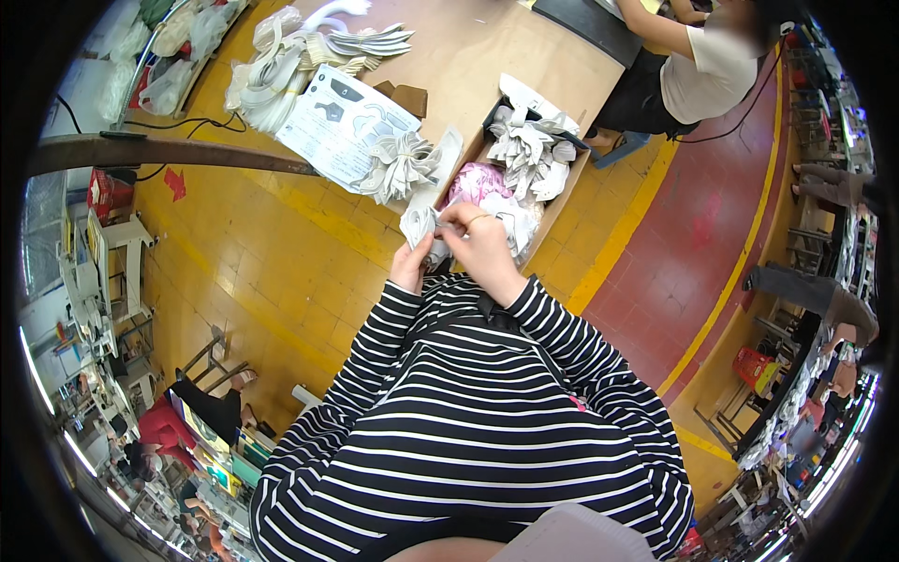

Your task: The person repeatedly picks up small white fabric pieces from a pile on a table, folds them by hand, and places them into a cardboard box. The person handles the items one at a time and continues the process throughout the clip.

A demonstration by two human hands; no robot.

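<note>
Pinching curved white pieces (418, 223), apparently fabric, the left hand (410, 268) and right hand (481, 245) share a close grip.

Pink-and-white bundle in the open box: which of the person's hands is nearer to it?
Right. The right hand is just below the pink-and-white bundle in the picture; the left hand is farther off, lower and to its left.

The white piece (417, 221) is partly hidden by the left hand (408, 268), and whether it is pinched by the right hand (487, 245) cannot be told. The near right corner of the printed sheet (332, 122) is covered by a white bundle (403, 167). The desk (459, 56) is cut off at its far side; a co-worker's head (738, 30) is blurred.
</note>
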